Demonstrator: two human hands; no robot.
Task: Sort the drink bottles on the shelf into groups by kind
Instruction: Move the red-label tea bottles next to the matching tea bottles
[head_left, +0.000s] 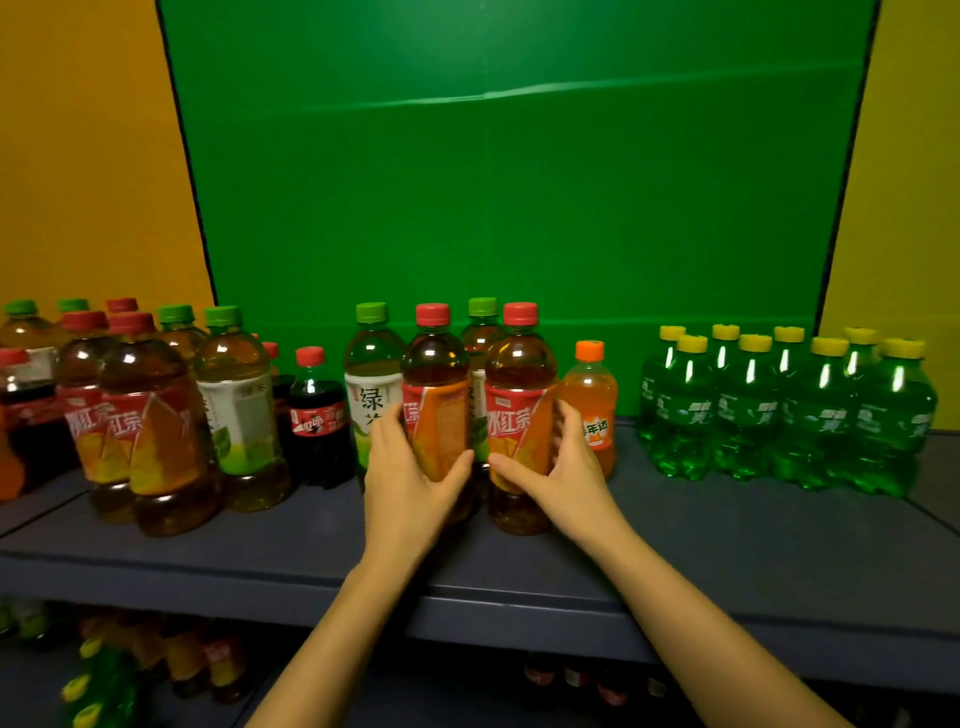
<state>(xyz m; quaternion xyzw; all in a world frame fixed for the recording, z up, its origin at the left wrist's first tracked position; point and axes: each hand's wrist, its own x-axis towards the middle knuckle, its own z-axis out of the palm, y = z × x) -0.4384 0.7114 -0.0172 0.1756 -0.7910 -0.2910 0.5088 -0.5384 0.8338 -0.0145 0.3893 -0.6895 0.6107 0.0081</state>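
Note:
Two red-capped iced tea bottles stand side by side at the middle of the grey shelf (701, 525). My left hand (410, 473) grips the left tea bottle (435, 374) around its label. My right hand (561, 467) grips the right tea bottle (519, 374) the same way. Behind them stand two green-capped green tea bottles, one at the left (372, 379) and one (482, 322) mostly hidden. A small orange soda bottle (592, 395) stands just right of my right hand.
At the left stands a mixed cluster of red tea bottles (150, 415), green tea bottles (236, 400) and small cola bottles (314, 410). Several green soda bottles with yellow caps (779, 410) fill the right. A lower shelf holds more bottles (156, 660).

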